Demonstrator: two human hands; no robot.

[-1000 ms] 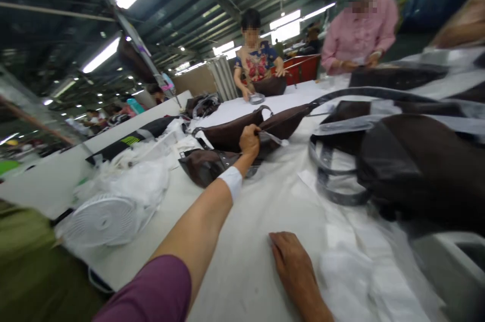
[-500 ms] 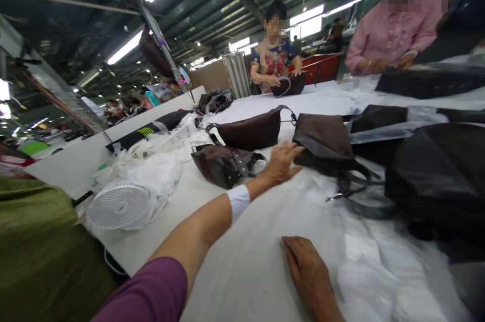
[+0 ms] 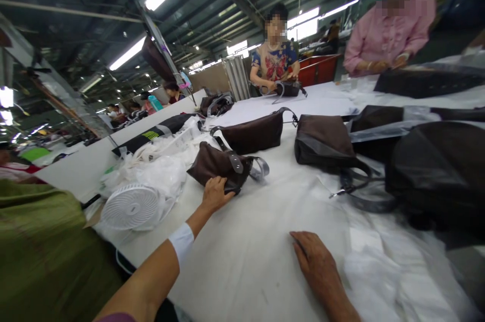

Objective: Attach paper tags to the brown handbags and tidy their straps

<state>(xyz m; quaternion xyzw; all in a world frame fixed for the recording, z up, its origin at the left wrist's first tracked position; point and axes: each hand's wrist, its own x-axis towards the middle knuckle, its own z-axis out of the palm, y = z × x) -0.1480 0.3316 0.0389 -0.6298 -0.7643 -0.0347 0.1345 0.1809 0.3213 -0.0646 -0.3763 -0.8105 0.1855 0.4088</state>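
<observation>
My left hand (image 3: 216, 194) lies against the lower front of a dark brown bag (image 3: 212, 164), its thumb stretched to the right; whether the fingers grip the leather is hard to tell. A strap loops off that bag's right side. Flat on the white table (image 3: 250, 251) rests my right hand (image 3: 312, 254), its fingers close together and bent, the fingertips partly hidden. Behind the touched bag is a longer brown bag (image 3: 252, 132). Another brown bag (image 3: 324, 135) sits to the right, its strap and metal clip (image 3: 343, 192) trailing toward me.
A white round fan (image 3: 132, 207) and crumpled clear plastic (image 3: 161, 175) are at left. Large dark bags (image 3: 439, 170) and white wrapping (image 3: 375, 261) fill the right side. Across the table, one person (image 3: 275, 57) handles a bag; another in pink (image 3: 390, 34) stands at right.
My left hand has moved left and toward me, from beside the right brown bag to the nearer left one. That bag has shifted and turned slightly. My right hand has barely moved.
</observation>
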